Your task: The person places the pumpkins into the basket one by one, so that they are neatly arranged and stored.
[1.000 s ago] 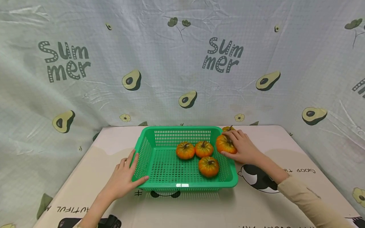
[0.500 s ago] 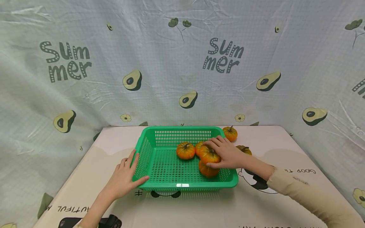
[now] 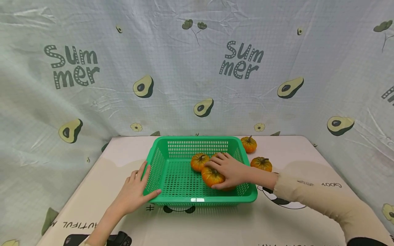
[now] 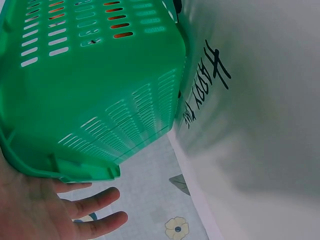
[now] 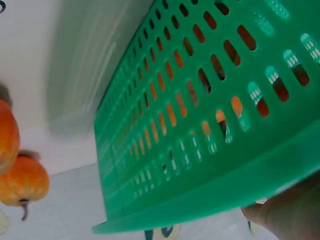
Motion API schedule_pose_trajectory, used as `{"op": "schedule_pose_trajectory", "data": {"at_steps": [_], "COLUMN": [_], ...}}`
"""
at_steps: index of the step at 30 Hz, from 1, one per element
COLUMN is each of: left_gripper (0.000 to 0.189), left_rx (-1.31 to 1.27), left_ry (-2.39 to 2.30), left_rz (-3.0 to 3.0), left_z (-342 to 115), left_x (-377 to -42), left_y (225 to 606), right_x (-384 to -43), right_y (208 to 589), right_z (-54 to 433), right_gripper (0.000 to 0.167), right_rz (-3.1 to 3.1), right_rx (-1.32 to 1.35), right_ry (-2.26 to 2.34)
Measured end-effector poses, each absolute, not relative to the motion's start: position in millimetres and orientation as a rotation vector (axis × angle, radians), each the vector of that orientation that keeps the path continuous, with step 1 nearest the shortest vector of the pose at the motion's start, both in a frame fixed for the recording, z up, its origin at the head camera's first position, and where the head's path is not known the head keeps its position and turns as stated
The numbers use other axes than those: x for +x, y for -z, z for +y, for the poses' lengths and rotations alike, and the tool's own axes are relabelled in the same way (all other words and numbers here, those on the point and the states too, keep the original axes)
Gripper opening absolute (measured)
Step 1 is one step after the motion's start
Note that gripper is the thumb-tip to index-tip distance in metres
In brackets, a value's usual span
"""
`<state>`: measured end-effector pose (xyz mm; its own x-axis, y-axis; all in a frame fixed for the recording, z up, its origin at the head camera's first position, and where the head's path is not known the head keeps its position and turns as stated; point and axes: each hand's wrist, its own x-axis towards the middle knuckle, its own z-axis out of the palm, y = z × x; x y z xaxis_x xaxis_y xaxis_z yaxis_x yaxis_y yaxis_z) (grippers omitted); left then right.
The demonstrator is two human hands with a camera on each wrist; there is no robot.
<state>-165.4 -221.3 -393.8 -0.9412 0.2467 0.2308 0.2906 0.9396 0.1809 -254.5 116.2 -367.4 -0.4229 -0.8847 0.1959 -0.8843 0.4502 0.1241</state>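
Observation:
A green plastic basket (image 3: 181, 199) stands on the table. Over its left rim lies my left hand (image 3: 130, 193), fingers extended and thumb along the front corner; in the left wrist view those fingers (image 4: 100, 201) stick out straight past the rim. Inside the basket, my right hand (image 3: 229, 171) grips a small orange pumpkin (image 3: 211, 176) from above. One more pumpkin (image 3: 198, 162) sits just behind it, and two others are mostly hidden by the right hand. The basket wall (image 5: 215, 185) blocks most of the right wrist view, with orange showing through its slots.
Two pumpkins lie outside the basket on its right, one farther back (image 3: 249, 145) and one nearer (image 3: 261, 164). A black object (image 3: 120, 239) lies at the front left of the table. A printed curtain (image 3: 172, 68) hangs behind.
My right hand has carried a pumpkin from beside the basket's right rim leftward and down into the basket. The pumpkins outside have come into fuller view. My left hand has stayed put.

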Motion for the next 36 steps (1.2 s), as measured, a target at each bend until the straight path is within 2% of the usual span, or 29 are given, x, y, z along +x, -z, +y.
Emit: {"op": "schedule_pose_trajectory", "data": {"at_steps": [9,27,36], "left_gripper": [0.091,0.09,0.089], "left_rx": [-0.402,-0.4,-0.394], "left_ry": [0.333,0.33,0.332], "left_rz": [-2.9,-2.891,-2.889], "left_z": [-221.0,-221.0,-220.6], "left_x": [-164.3,-164.5,-164.6], "left_y": [393.5,393.6,395.1], "right_x": [-255.7,-267.6,-268.3], "right_y": [371.7,388.2,390.9], "right_z": [102.9,93.7,92.7], "right_gripper": [0.066,0.076,0.071], "right_rz": [-2.49,-2.485,-2.468], "right_rx": [1.606,1.622,1.617], "right_ry": [0.069,0.118,0.128]}}
